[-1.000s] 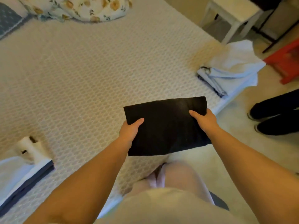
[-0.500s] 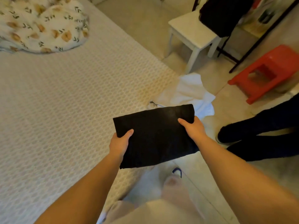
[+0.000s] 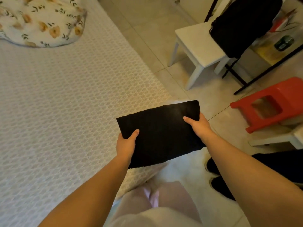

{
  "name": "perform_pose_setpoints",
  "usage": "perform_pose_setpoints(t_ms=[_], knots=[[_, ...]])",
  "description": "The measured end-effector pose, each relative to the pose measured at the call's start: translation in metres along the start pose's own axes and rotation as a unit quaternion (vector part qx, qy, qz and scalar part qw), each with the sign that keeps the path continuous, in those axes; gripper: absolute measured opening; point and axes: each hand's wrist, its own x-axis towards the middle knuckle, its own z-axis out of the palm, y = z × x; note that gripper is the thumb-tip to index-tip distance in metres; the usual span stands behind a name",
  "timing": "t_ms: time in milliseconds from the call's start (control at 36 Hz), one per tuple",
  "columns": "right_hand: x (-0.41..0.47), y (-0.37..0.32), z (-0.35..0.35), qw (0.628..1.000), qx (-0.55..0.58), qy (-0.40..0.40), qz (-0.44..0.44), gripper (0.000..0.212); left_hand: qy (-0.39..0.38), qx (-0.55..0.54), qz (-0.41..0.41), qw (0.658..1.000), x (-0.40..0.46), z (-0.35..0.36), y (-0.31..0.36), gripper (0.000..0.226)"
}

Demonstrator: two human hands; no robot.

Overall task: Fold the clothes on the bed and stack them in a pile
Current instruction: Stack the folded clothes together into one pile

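- While held flat in mid-air at centre frame, folded black cloth (image 3: 161, 135) pinched at both short ends: left hand (image 3: 126, 145) at the lower left edge, thumb on top, fingers hidden beneath; right hand (image 3: 198, 126) at the right edge, thumb on top likewise.
- Carried over the bed's (image 3: 65, 112) right-hand corner, partly out above the tiled floor (image 3: 147, 30); no finished pile plainly in view, only a white patch just showing behind and below the cloth, too hidden to name.
- Likely risks: layers sliding apart if either pinch loosens, since soft fabric keeps no shape of its own; lower edge already sagging a little; a drop here probably onto the floor rather than the bed.
- Uneven landing also possible if set down with one end first, leaving a crooked stack.
- Cloth: matte, dark, limp, a rough rectangle with slightly wavy edges.
- Bed cover: pale, woven in a small raised lattice.
- Upper left: plump flowered pillow (image 3: 42, 22).
- Right side: hard white stool (image 3: 199, 45) and glossy red plastic stool (image 3: 270, 104).
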Motion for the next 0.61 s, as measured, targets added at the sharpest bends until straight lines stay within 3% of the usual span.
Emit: perform_pose_setpoints(t_ms=[250, 472, 611], knots=[[0.084, -0.009, -0.026, 0.997, -0.015, -0.071, -0.005, 0.059, 0.043, 0.002, 0.000, 0.999, 0.027, 0.061, 0.010, 0.051], [0.154, -0.009, -0.046, 0.983, -0.075, -0.165, -0.009, 0.064, 0.087, -0.034, -0.038, 0.995, 0.041, 0.120, -0.013, 0.060], [0.179, 0.017, -0.030, 0.971, -0.122, -0.207, 0.006, 0.071, 0.124, -0.002, -0.080, 0.989, 0.063, 0.128, -0.032, 0.065]])
